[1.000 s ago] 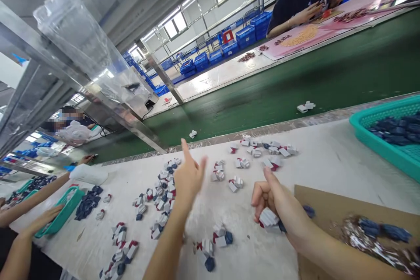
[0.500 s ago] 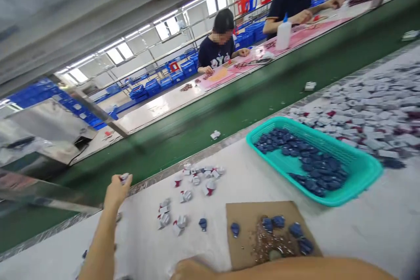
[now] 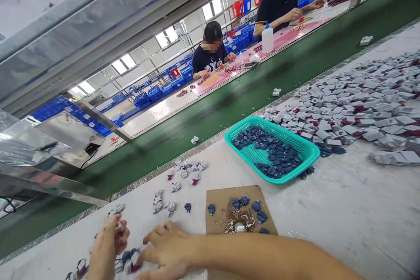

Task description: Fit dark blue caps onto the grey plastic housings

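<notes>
My left hand (image 3: pixel 110 243) is at the lower left, fingers curled, with a small white plastic piece (image 3: pixel 118 224) partly showing between thumb and fingers. Beside it my right hand (image 3: pixel 169 247) reaches leftward over the table, palm down with fingers spread. Its fingertips are close to a cluster of white, dark-red and navy pieces (image 3: pixel 131 257); whether they touch is unclear. Navy hand-shaped pieces (image 3: pixel 261 216) lie on a brown cardboard square (image 3: pixel 215 197) around a wet, glossy brown patch. Several white and dark-red pieces (image 3: pixel 170 207) stand on the table beyond my hands.
A turquoise basket (image 3: pixel 313 153) contains many navy pieces. Behind it spreads a large heap of white and dark-red pieces (image 3: pixel 357 109). A green conveyor belt (image 3: pixel 229 100) runs across; two people work opposite, near a white bottle (image 3: pixel 267 39). A metal post (image 3: pixel 101 118) rises at left.
My left hand has come back from the belt's edge, down toward the near table. My right hand has moved up into view, fingers spreading beside the cluster. The camera view has shifted.
</notes>
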Available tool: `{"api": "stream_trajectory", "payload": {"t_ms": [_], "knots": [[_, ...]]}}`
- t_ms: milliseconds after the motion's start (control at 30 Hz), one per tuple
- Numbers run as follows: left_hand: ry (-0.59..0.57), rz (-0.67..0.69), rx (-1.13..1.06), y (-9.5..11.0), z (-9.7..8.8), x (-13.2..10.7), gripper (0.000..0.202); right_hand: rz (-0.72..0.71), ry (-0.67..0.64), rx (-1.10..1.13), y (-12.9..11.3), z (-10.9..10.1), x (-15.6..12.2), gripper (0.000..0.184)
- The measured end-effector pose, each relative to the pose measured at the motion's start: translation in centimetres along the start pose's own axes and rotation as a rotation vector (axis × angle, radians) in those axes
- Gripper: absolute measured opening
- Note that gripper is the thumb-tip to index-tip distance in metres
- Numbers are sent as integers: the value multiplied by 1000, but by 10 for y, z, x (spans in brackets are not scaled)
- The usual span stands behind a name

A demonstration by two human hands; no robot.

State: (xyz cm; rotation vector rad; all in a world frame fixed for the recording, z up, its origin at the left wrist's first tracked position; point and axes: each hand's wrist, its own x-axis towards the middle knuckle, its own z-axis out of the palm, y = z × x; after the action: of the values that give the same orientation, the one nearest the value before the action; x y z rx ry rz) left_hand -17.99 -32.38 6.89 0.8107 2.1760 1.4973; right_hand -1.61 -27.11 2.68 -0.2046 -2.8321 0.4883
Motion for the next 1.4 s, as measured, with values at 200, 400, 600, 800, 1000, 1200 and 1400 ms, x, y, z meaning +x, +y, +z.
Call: {"api": "stream_trajectory", "payload": {"t_ms": [200, 400, 600, 800, 1000, 1200, 1400], "knots": [[-113, -270, -397, -45, 25, -83, 46, 690, 70, -114, 50, -107, -139, 35], [-85, -186, -477, -55, 50, -151, 56, 1091, -184, -176, 127, -112, -229, 17], [-197, -382, -558, -60, 86, -192, 42, 1033, -61, -107, 131, -84, -236, 11], [-217, -436, -601, -53, 88, -197, 41, 954, 317, -90, 99, -95, -239, 22], [-264, -486, -670, -48, 86, -196, 42, 264, 186, -173, 47, -35, -231, 30], [-369, -500, -722, -52, 82, -191, 41, 212, 101, -283, 48, 13, -220, 15], [-378, -504, -722, -59, 77, -192, 35, 132, -8, -360, 49, 8, -201, 29]]}}
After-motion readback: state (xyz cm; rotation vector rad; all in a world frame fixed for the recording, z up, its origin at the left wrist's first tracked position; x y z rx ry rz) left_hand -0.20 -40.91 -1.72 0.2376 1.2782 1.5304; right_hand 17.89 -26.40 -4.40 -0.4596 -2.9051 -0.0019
